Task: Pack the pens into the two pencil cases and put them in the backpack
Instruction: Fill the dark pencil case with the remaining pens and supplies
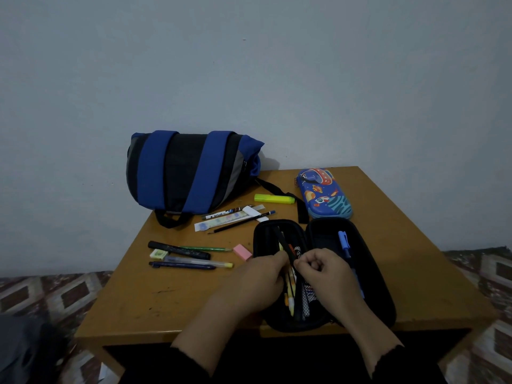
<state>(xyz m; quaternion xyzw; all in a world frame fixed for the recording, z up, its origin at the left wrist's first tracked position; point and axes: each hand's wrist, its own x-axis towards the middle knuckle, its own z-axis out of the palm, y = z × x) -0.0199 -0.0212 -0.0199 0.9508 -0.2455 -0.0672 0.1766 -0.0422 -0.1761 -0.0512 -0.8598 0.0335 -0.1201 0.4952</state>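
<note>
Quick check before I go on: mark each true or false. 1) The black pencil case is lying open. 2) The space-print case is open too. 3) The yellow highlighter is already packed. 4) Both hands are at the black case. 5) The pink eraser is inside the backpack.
1) True. The black pencil case lies unzipped and spread open with pens in its left half.
2) False. The space-print case is closed, beyond the black one.
3) False. The yellow highlighter lies on the table, near the backpack.
4) True. The left hand and right hand are over it, pinching a black pen.
5) False. The pink eraser lies on the table beside the black case.
</note>
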